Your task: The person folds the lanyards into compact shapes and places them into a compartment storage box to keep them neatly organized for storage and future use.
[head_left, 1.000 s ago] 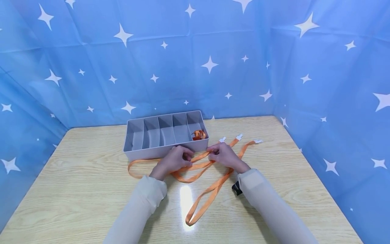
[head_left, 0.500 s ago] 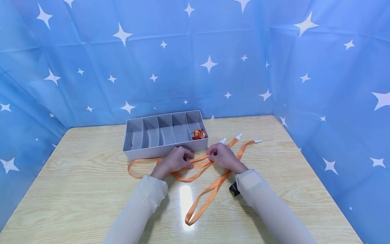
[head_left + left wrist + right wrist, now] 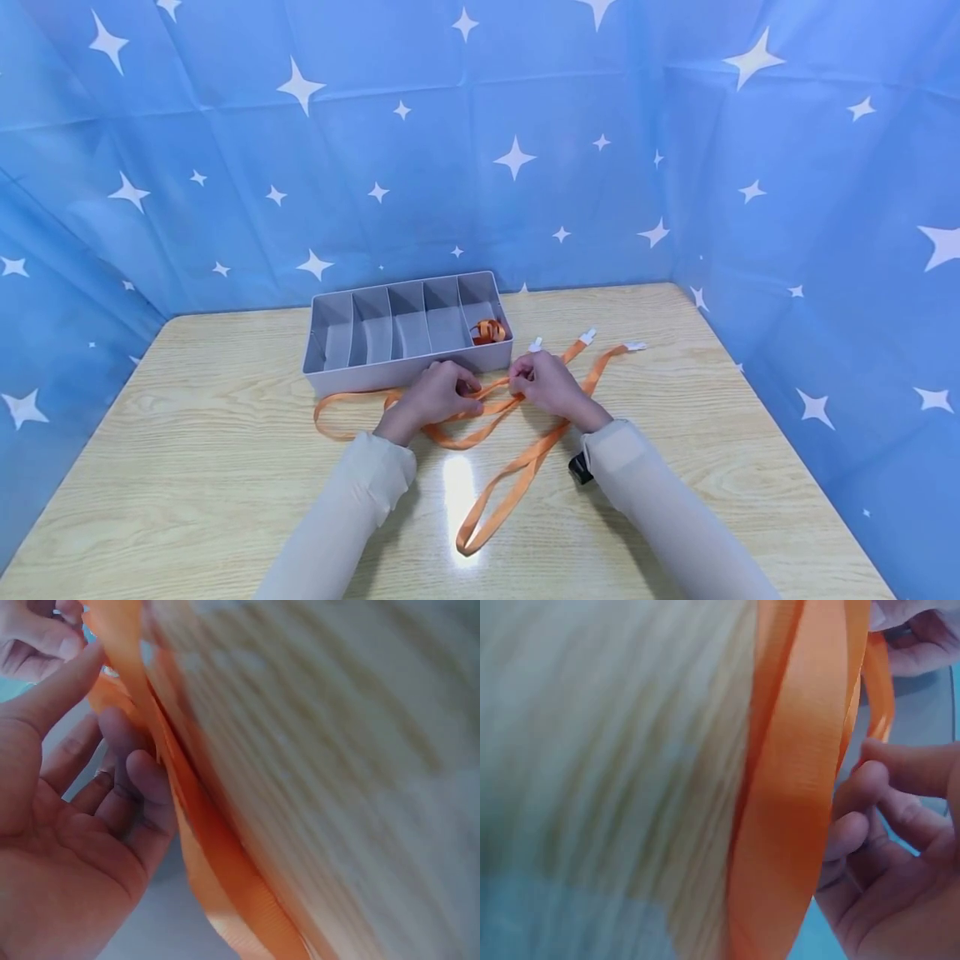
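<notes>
Orange lanyards with white clips lie across the table in front of a grey divided box (image 3: 397, 372). My right hand (image 3: 551, 385) pinches one lanyard (image 3: 879, 697) between thumb and index finger, just below its white clip (image 3: 535, 343). The left hand (image 3: 437, 393) is close by at the front wall of the box, thumb and index finger apart. In the left wrist view its loosely bent fingers (image 3: 154, 780) touch the orange strap (image 3: 199, 832). Another lanyard (image 3: 517, 483) runs under the right forearm, its loop toward the near side.
A coiled orange lanyard (image 3: 489, 332) sits in the box's rightmost compartment. Two more white clips, one at the back (image 3: 588, 336) and one farther right (image 3: 635, 346), lie beyond the right hand. A blue star-patterned curtain (image 3: 480, 150) stands behind the wooden table (image 3: 187, 467).
The right fingers have shifted slightly and closed further on the lanyard. Its white clip has moved a little left. The left hand has moved slightly right; the box has stayed put.
</notes>
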{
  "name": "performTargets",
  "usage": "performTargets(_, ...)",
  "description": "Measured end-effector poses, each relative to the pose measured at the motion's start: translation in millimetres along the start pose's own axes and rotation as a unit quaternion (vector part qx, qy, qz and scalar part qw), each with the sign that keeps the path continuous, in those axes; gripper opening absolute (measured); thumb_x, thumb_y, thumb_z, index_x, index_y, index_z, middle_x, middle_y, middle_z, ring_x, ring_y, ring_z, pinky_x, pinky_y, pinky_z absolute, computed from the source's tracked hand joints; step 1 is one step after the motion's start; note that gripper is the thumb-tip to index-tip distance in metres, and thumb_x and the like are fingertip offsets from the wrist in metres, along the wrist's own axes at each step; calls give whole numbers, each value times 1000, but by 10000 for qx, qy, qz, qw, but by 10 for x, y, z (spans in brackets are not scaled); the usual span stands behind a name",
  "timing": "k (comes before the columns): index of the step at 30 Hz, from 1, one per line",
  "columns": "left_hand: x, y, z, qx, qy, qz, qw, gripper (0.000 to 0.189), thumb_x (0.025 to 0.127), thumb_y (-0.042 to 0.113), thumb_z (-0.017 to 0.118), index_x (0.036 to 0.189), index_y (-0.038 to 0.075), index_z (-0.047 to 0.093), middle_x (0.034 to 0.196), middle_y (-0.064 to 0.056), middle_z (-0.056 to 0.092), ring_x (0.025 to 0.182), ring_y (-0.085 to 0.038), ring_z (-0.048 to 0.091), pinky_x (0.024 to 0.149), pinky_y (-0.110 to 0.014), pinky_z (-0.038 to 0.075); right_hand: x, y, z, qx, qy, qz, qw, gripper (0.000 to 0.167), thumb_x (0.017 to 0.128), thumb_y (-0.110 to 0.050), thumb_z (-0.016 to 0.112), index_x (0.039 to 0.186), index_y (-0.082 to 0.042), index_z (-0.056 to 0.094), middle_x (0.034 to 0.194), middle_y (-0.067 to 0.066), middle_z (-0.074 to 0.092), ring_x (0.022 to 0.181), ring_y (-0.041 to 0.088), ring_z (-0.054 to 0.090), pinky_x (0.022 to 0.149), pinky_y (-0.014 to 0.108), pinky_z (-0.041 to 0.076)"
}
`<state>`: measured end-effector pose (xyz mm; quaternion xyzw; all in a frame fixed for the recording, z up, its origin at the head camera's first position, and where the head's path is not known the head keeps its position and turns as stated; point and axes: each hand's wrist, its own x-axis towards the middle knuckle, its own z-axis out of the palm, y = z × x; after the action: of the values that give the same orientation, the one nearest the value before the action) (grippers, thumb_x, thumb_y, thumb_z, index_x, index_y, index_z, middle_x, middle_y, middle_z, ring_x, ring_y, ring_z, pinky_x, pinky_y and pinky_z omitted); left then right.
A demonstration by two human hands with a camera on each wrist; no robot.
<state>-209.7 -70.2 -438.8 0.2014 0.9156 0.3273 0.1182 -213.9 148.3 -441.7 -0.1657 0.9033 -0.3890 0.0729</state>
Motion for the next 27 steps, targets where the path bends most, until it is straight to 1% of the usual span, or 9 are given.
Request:
performTargets(5,21,3,16,-152,57,90,9998,20,84,19,82,101,10,79,83,5,69,75,-11,57,69,-25,48,-7,-15,-14,204,58,-85,9997,13,96,-4,62,85,-5,69,78,1,63,72,16,54,66,32,46)
performTargets(10,14,-1,0,-1113,-77,-97,9937,18,85,18,81,99,7,77,88,1,68,81,-15,57,74,-26,50,-33,-34,-38,529,95,-338,9980,12,97,-5,62,89,-3,69,81,5,63,71,19,54,64,31,47)
performTargets(14,-16,5,-54,-2213,-238,-330,9744,20,86,19,80,99,5,75,88,-2,67,79,-15,56,72,-25,48,-61,-47,-61,798,100,-394,9960,10,98,-7,61,95,-1,69,81,10,62,63,19,52,56,30,45)
performTargets(15,-23,2,-69,-2446,-266,-382,9685,21,88,21,78,100,4,75,86,-2,68,73,-14,55,67,-25,47,-65,-51,-65,842,121,-413,9955,10,98,-7,61,95,-1,69,81,10,62,62,19,51,55,30,44)
performTargets(17,-39,-3,-101,-2846,-327,-513,9567,22,92,24,74,102,4,75,73,-1,62,61,-13,50,58,-24,42,-71,-52,-71,882,164,-458,9949,10,98,-8,62,96,-1,69,80,8,62,61,19,51,54,29,44)
performTargets(19,-50,-12,-126,-2999,-363,-536,9518,23,96,25,69,104,5,76,64,1,55,53,-11,43,52,-24,37,-74,-51,-72,865,220,-572,9944,8,96,-6,62,95,0,69,79,6,62,62,18,51,54,28,44)
performTargets(22,-67,-28,-143,-2856,-461,-463,9561,20,98,20,66,104,5,76,63,3,55,55,-10,45,54,-23,37,-84,-54,-60,515,316,-756,9953,3,90,-2,65,90,-4,67,77,1,61,63,16,52,56,26,45)
performTargets(24,-79,-33,-143,-2680,-561,-387,9610,15,95,16,69,103,5,77,73,1,64,64,-11,51,59,-23,41,-99,-64,-48,44,416,-981,9943,7,85,-1,67,87,-7,65,74,-1,59,62,13,51,56,26,44)
performTargets(27,-93,-33,-143,-2419,-687,-279,9675,12,90,14,75,99,6,77,82,-1,70,71,-14,54,62,-23,43,-126,-103,-26,-767,732,-1399,9845,15,77,0,70,84,-10,62,73,1,56,63,12,49,56,27,43)
